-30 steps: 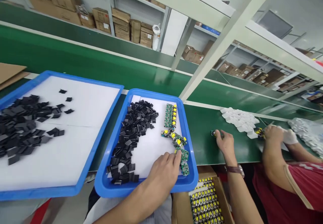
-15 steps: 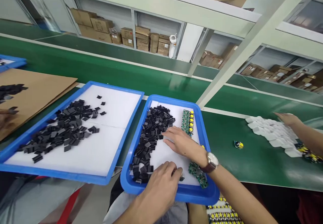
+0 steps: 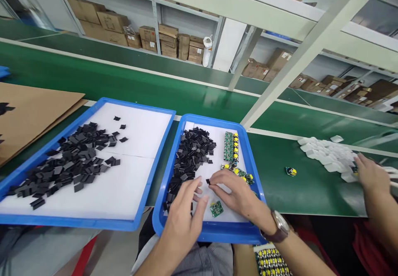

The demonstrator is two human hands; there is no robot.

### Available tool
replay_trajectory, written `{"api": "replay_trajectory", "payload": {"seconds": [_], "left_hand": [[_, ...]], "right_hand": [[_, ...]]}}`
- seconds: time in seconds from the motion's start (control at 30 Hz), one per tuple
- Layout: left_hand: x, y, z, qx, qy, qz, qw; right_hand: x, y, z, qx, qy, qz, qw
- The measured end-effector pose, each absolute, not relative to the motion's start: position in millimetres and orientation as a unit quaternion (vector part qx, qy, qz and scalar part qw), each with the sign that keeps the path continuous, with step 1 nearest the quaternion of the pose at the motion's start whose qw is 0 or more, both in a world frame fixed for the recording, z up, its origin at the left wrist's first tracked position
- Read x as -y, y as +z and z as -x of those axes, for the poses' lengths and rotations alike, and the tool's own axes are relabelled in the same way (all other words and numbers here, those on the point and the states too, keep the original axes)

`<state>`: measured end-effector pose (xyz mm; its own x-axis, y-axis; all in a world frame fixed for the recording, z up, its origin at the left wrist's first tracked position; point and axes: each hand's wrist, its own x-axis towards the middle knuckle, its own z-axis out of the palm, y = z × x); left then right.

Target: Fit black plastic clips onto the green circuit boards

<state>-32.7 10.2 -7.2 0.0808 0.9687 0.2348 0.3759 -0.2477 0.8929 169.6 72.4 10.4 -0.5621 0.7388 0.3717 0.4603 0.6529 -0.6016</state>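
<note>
Black, judged light, stiff and easily dropped, the plastic chip (image 3: 207, 181) is pinched by its edges at the fingertips of the right hand (image 3: 241, 197) above the blue tray (image 3: 169, 172); left hand (image 3: 183, 214) spread, empty.

large tray (image 3: 93, 222) left of small tray (image 3: 242, 236)

Glossy blue plastic tray (image 3: 174, 172) (white matt liner), matt black pieces (image 3: 191, 151), brown cardboard (image 3: 34, 110)

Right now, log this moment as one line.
left hand: open, fingers in blue tray | right hand: pinching black piece | green board: lying flat between hands | co-worker's hand: at white pieces
</note>
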Motion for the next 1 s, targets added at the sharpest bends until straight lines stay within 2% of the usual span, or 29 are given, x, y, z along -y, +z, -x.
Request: {"api": "replay_trajectory", "payload": {"seconds": [0.17, 0.27, 0.47, 0.63, 0.73, 0.83, 0.93, 1.0], "left_hand": [[-21.2, 5.5, 33.7, -0.452, 0.46, -0.545, 0.536], [-20.1, 8.2, 28.8, -0.451, 0.477, -0.504, 0.561], [-5.8, 2.5, 8.5, -0.492, 0.524, -0.512, 0.469], [0.5, 1.0, -0.5, -0.482, 0.507, -0.548, 0.458], [-5.1, 2.3, 8.3, -0.482, 0.451, -0.645, 0.386], [-12.3, 0.4, 16.8, -0.461, 0.331, -0.763, 0.311], [-14.2, -4.5, 14.8, -0.444, 0.231, -0.819, 0.279], [-12.5, -6.0, 10.0, -0.446, 0.219, -0.821, 0.282]], "right_hand": [[-39.2, 17.7, -179.2, 0.848, 0.254, 0.321, 0.336], [-25.2, 7.2, -179.0, 0.8, 0.271, 0.357, 0.399], [3.7, -14.8, -157.8, 0.608, 0.373, 0.463, 0.526], [11.6, -15.1, -158.3, 0.48, 0.472, 0.434, 0.599], [14.8, -13.6, -176.6, 0.457, 0.442, 0.452, 0.626], [22.6, -13.6, -195.5, 0.461, 0.394, 0.481, 0.633], [31.5, -13.7, -203.1, 0.502, 0.352, 0.503, 0.608], [35.4, -12.9, -201.7, 0.531, 0.328, 0.517, 0.586]]}}
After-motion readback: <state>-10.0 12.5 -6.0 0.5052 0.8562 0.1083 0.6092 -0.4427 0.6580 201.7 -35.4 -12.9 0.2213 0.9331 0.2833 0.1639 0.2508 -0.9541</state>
